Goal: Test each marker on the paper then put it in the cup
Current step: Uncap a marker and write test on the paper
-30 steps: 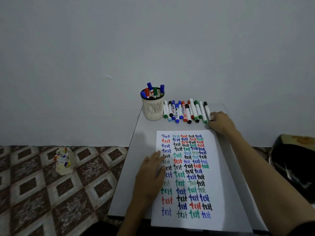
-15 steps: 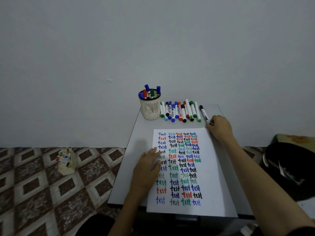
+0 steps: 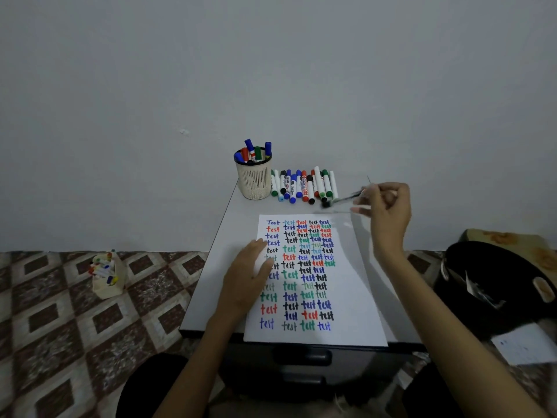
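Right hand [image 3: 387,208] lifts marker [image 3: 343,199] beyond paper [image 3: 358,297] top-right corner.

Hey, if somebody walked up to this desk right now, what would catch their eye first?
Probably the paper in the middle of the desk, covered in rows of the word "test" in blue, red, green and black, with the left hand pressed flat on its left edge. Next, the cup of markers at the back and the row of markers lying beside it, where the right hand holds a blurred black marker.
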